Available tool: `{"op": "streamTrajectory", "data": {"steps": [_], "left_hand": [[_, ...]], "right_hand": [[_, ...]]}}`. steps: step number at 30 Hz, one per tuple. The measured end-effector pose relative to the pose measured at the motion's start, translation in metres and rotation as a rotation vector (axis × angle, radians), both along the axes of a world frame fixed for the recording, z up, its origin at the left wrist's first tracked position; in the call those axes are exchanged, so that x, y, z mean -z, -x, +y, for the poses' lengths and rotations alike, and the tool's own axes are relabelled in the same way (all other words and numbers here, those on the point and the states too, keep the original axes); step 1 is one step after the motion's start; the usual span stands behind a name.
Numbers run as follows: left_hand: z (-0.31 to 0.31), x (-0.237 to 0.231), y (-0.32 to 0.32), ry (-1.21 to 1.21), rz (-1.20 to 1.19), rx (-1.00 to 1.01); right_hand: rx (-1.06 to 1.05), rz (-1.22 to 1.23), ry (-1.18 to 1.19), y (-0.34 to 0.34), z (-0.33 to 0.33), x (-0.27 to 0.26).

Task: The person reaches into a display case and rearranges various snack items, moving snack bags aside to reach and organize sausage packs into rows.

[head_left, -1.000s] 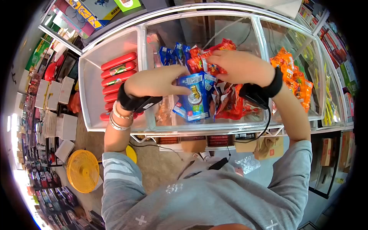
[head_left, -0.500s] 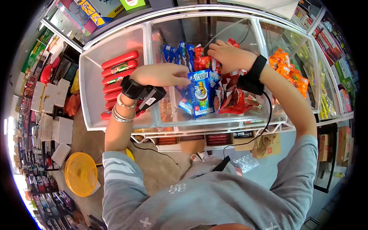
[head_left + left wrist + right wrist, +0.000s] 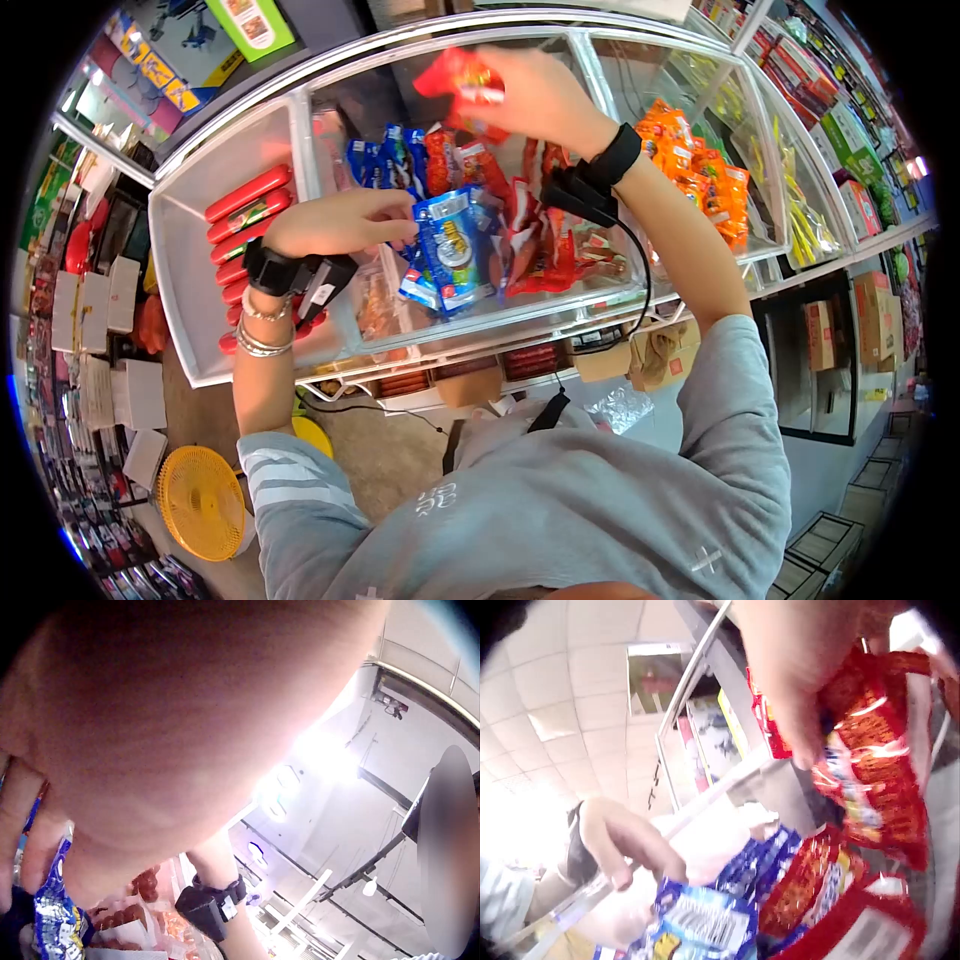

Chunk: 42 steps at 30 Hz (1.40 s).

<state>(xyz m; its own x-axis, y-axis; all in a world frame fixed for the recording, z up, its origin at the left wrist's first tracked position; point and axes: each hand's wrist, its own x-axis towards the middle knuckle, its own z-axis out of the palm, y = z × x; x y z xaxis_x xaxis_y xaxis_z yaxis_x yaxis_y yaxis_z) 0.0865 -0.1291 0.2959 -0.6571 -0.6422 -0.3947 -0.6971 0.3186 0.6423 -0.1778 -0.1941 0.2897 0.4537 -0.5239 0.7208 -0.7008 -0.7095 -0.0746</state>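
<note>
In the head view my right hand (image 3: pixel 545 100) grips a red snack packet (image 3: pixel 450 85) above the back of the middle compartment. The right wrist view shows thumb and fingers on that red packet (image 3: pixel 881 761), which hangs over the pile. My left hand (image 3: pixel 345 222) reaches in from the left, its fingertips right at the edge of a large blue snack packet (image 3: pixel 455 250). Its thumb and index finger stand apart in the right wrist view. More blue packets (image 3: pixel 385 160) and red packets (image 3: pixel 470 168) stand behind, with red packets (image 3: pixel 540 250) to the right.
Red sausages (image 3: pixel 245 215) lie in the left compartment. Orange packets (image 3: pixel 695 160) fill part of the right one, beyond a white divider (image 3: pixel 592 75). The bin's white front rim (image 3: pixel 490 325) runs below my forearms. A yellow fan (image 3: pixel 200 503) stands on the floor at left.
My right hand has come up out of the red packets and moved left and back, carrying a red packet. The left hand stays beside the blue packet. The head view has shifted and tilted.
</note>
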Motion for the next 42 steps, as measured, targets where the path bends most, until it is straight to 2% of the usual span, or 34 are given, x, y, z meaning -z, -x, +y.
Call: {"op": "streamTrajectory", "data": {"steps": [4, 6, 9, 11, 13, 14, 15, 17, 18, 19, 20, 21, 23, 24, 25, 27, 28, 30, 31, 33, 35, 39, 41, 42], "left_hand": [[0.005, -0.009, 0.006, -0.022, -0.020, 0.004], [0.004, -0.008, 0.005, 0.016, -0.018, 0.020], [0.004, -0.004, 0.006, 0.050, -0.018, 0.020], [0.007, -0.005, 0.005, 0.047, -0.030, -0.012], [0.009, -0.007, 0.008, 0.041, -0.058, 0.030], [0.009, -0.004, 0.007, 0.050, -0.073, 0.023], [0.011, -0.003, 0.007, 0.092, -0.071, 0.036], [0.015, -0.002, 0.010, 0.206, -0.087, 0.054], [0.017, 0.000, 0.013, 0.194, -0.098, 0.048], [0.018, 0.002, 0.018, 0.191, 0.051, 0.053], [0.018, 0.003, 0.021, 0.191, 0.204, 0.056], [0.020, 0.001, 0.024, 0.190, 0.201, 0.045], [0.023, -0.006, 0.026, 0.193, 0.117, 0.069], [0.022, 0.001, 0.023, 0.187, 0.142, 0.089], [0.022, 0.001, 0.022, 0.183, 0.137, 0.077], [0.023, -0.001, 0.021, 0.122, -0.171, 0.094], [0.023, 0.001, 0.019, 0.118, -0.145, 0.049], [0.021, 0.006, 0.015, 0.116, -0.124, 0.048], [0.021, 0.009, 0.014, 0.118, -0.099, 0.050], [0.023, 0.006, 0.016, 0.080, -0.121, 0.026], [0.022, 0.007, 0.014, 0.114, -0.083, 0.057], [0.019, 0.007, 0.015, 0.163, -0.027, 0.103], [0.020, -0.001, 0.021, 0.201, -0.002, 0.067], [0.021, -0.005, 0.024, 0.236, 0.024, 0.033]], "right_hand": [[-0.074, -0.166, -0.115, 0.022, 0.029, -0.054], [-0.206, -0.530, -0.400, 0.031, 0.061, -0.087], [-0.099, -0.510, -0.397, 0.037, 0.073, -0.096], [-0.108, -0.461, -0.342, 0.033, 0.067, -0.088], [-0.043, -0.089, -0.215, 0.036, 0.044, -0.063], [-0.028, 0.008, -0.363, 0.037, 0.041, -0.057], [-0.041, -0.004, -0.369, 0.044, 0.028, -0.040], [0.215, 0.191, -0.174, 0.046, 0.010, -0.012], [0.170, 0.126, -0.189, 0.044, 0.016, -0.011], [0.162, 0.119, -0.195, 0.041, 0.021, -0.013], [-0.001, 0.129, -0.106, 0.035, 0.026, -0.018], [-0.166, 0.140, -0.016, 0.029, 0.033, -0.023], [-0.389, 0.245, -0.423, 0.010, 0.063, -0.031], [-0.504, 0.309, -0.514, 0.002, 0.071, -0.027], [-0.583, 0.266, -0.466, -0.002, 0.074, -0.004], [-0.643, 0.322, -0.464, -0.009, 0.074, 0.016], [-0.650, 0.319, -0.465, -0.008, 0.072, 0.016], [-0.503, 0.530, -0.643, -0.003, 0.068, 0.010], [-0.507, 0.530, -0.650, 0.001, 0.072, 0.004], [-0.337, 0.561, -0.764, 0.011, 0.078, -0.008], [-0.308, 0.582, -0.783, 0.016, 0.076, -0.006], [-0.293, 0.692, -0.723, 0.003, 0.081, 0.001], [-0.363, 0.682, -0.464, -0.001, 0.089, 0.012], [-0.381, 0.666, -0.428, -0.002, 0.093, 0.016]]}}
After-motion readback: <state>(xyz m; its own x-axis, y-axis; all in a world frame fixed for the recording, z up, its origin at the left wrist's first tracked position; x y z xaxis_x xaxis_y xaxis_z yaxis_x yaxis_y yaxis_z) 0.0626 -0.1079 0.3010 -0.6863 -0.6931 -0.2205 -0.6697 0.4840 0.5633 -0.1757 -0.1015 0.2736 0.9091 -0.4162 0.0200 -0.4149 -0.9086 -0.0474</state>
